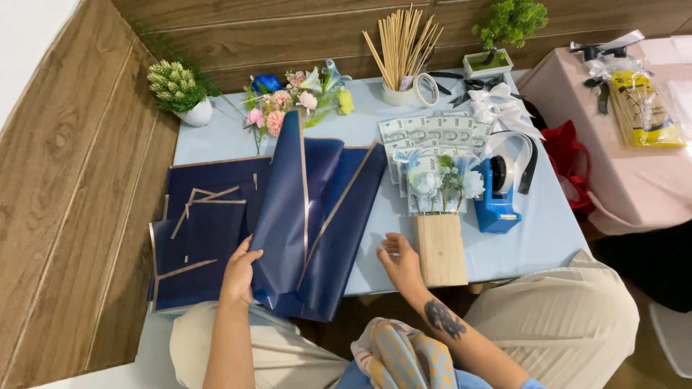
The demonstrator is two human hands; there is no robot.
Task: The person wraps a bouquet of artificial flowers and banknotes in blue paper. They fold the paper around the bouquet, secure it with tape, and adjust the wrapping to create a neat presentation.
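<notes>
My left hand grips the near edge of a dark blue wrapping sheet with a thin gold border, which stands curled up off a stack of the same sheets. A second curled blue sheet lies beside it, hanging over the table's front edge. My right hand rests empty, fingers apart, on the light blue table, touching the left side of a wooden block. The block holds a bouquet of white and pale blue flowers backed by folded banknotes.
A blue tape dispenser stands right of the block. At the back are loose artificial flowers, a cup of wooden sticks, a tape roll, white ribbon and two small potted plants. A pink-covered table stands to the right.
</notes>
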